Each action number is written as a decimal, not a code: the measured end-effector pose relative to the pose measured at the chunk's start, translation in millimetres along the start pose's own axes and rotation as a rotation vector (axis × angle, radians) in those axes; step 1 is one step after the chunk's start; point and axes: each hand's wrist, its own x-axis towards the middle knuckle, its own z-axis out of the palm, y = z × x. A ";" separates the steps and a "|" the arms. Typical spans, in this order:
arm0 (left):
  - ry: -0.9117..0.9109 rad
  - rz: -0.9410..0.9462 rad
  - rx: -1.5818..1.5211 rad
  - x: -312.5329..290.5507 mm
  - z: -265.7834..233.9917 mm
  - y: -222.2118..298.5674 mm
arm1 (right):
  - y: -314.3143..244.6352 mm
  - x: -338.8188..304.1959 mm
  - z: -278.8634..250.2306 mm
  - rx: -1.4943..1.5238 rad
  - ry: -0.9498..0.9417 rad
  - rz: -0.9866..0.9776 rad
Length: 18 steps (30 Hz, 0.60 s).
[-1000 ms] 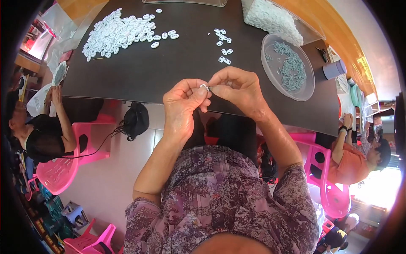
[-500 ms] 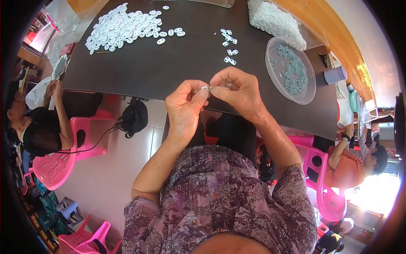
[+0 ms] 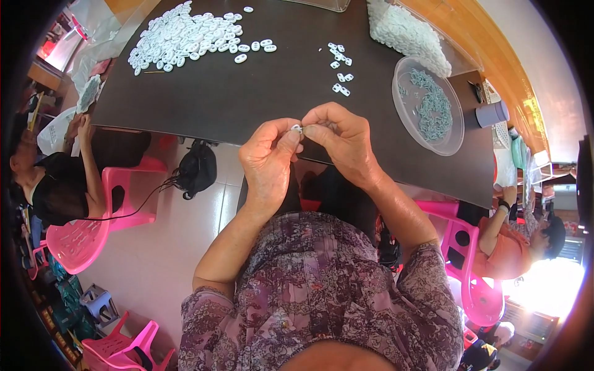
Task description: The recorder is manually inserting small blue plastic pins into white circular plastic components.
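My left hand [image 3: 266, 162] pinches a small white plastic piece [image 3: 296, 128] between thumb and forefinger, just over the table's near edge. Fingertips of my right hand [image 3: 346, 145] meet it from the other side, closed on something too small to make out. Ahead of my right hand lie several small white two-holed pieces [image 3: 340, 57] in a loose group. To the right is a round clear plastic dish [image 3: 400, 114] with many thin grey-green pins or screws [image 3: 433, 110]. A large heap of white oval two-holed pieces [image 3: 185, 38] spreads at the far left.
The dark table [image 3: 266, 86] ends just under my hands. A clear bag of white pieces [image 3: 408, 37] lies at the far right, near a grey-lilac cup [image 3: 492, 114]. Other people sit at left and right, by pink chairs [image 3: 130, 198]. A black bag [image 3: 197, 170] hangs near the table's edge.
Both hands have shifted slightly left, still together at the white piece. My right fingertips have moved closer against it, and the piece is turned a little.
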 end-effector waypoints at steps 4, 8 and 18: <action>0.051 0.077 0.080 -1.4 1.9 -0.8 | 3.9 -0.1 3.6 -0.127 0.021 -0.076; 0.056 0.219 0.224 -1.2 1.3 -4.7 | 7.9 1.4 11.4 -0.109 0.067 -0.110; 0.112 0.167 0.146 5.8 -8.4 -8.6 | 13.2 7.5 22.6 -0.244 0.071 -0.126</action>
